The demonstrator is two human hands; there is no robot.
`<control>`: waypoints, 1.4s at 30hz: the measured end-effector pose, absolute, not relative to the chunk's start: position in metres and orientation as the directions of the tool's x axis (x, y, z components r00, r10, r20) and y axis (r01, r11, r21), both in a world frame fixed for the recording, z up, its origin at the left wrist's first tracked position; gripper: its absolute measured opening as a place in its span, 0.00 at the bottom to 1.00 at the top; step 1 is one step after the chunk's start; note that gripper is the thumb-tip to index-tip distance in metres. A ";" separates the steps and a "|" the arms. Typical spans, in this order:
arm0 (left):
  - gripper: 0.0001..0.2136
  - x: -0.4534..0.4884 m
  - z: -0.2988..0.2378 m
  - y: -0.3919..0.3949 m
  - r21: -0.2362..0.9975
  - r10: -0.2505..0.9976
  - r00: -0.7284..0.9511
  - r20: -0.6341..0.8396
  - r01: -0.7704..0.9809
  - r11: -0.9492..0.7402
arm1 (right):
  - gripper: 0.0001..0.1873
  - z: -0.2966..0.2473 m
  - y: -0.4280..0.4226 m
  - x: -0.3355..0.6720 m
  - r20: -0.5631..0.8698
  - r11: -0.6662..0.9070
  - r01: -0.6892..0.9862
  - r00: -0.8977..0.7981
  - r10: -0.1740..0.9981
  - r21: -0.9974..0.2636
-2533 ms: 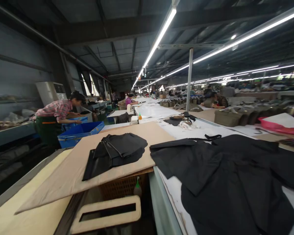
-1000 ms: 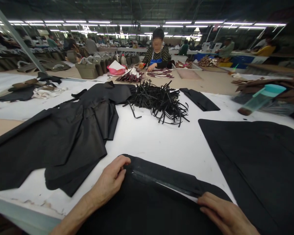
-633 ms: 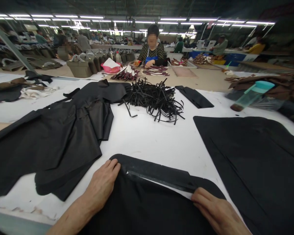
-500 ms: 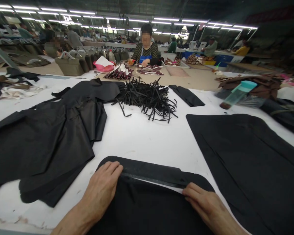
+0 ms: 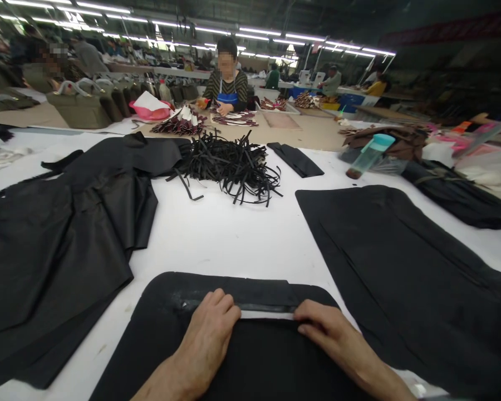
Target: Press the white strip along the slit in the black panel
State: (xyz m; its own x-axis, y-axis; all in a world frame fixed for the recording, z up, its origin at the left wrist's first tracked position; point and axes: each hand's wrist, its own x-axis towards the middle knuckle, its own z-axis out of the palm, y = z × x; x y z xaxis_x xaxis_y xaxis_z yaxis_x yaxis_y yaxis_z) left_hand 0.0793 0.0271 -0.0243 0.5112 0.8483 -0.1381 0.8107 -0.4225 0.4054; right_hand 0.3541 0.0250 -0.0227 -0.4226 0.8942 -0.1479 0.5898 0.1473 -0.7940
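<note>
Both hands, left hand (image 5: pixel 209 328) and right hand (image 5: pixel 325 334), fingers flat and together on the black fabric panel (image 5: pixel 234 356); uneven pressure could wrinkle the folded edge (image 5: pixel 259 295).

Both hands have drawn toward each other along the folded far edge of the black fabric panel (image 5: pixel 250 340). The left hand (image 5: pixel 211 340), earlier at the panel's left corner, now lies flat near the middle, and the right hand (image 5: pixel 329 337) has slid left to press just beside it. The fold now lies straighter across the white desk (image 5: pixel 229 239).
</note>
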 end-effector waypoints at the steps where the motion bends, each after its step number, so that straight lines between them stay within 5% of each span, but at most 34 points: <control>1: 0.13 0.079 -0.025 0.027 0.399 0.847 0.511 -0.144 0.814 -0.423 | 0.06 -0.025 0.027 0.358 -0.191 0.045 0.536 -0.376 0.907 -0.843; 5: 0.13 0.080 -0.025 0.028 0.373 0.844 0.508 -0.174 0.827 -0.421 | 0.09 -0.033 0.034 0.371 -0.299 -0.252 0.188 -0.294 0.908 -0.949; 11: 0.13 0.082 -0.021 0.029 0.332 0.843 0.520 -0.141 0.827 -0.454 | 0.15 -0.018 0.039 0.375 -0.219 -0.228 -0.111 -0.091 0.971 -0.967; 17: 0.15 0.075 -0.019 0.028 0.430 0.849 0.518 -0.100 0.793 -0.433 | 0.10 0.004 0.030 0.343 -0.163 -0.135 0.301 -0.070 0.984 -0.944; 19: 0.14 0.073 -0.019 0.027 0.445 0.854 0.509 -0.110 0.793 -0.415 | 0.05 0.004 0.025 0.321 -0.059 0.032 0.494 -0.167 0.984 -0.869; 22: 0.12 0.073 -0.021 0.026 0.450 0.857 0.502 -0.113 0.795 -0.406 | 0.10 -0.001 0.019 0.284 0.124 0.362 0.651 -0.382 0.916 -0.667; 31: 0.10 0.070 -0.027 0.025 0.449 0.866 0.499 -0.041 0.783 -0.430 | 0.09 -0.028 0.022 0.243 0.143 0.542 0.780 -0.525 0.839 -0.312; 42: 0.08 0.066 -0.037 0.023 0.437 0.836 0.547 0.035 0.744 -0.505 | 0.08 -0.035 0.021 0.252 0.148 0.578 0.755 -0.563 0.813 -0.310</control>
